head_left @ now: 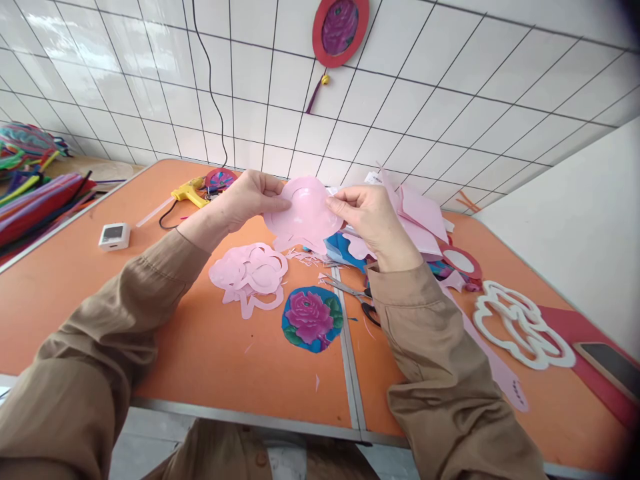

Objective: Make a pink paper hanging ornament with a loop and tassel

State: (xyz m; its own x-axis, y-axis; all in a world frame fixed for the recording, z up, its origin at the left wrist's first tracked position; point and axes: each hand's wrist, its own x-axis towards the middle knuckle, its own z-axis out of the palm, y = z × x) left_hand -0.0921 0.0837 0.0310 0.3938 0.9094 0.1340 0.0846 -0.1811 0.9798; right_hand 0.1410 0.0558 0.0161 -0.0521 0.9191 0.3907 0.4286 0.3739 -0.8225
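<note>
Between my two hands a pink cut-out shape (303, 212) with wavy edges is held up above the table; whether it is paper or felt I cannot tell. My left hand (260, 195) pinches its left edge between thumb and fingers. On the opposite edge, my right hand (361, 210) has the same kind of pinch. Below and to the left lies a pile of similar pink cut-outs (250, 273). A round piece of cloth with a purple rose (313, 319) rests flat on the table nearer to me. Scissors (350, 290) lie partly beneath my right wrist.
A yellow glue gun (190, 193) and a small white device (114, 236) sit at the left. White cloud-shaped frames (523, 327), a phone (607, 363) and folded pink sheets (417, 220) are at the right. Pipe cleaners (45, 207) lie far left. A red oval ornament (317, 53) hangs on the wall.
</note>
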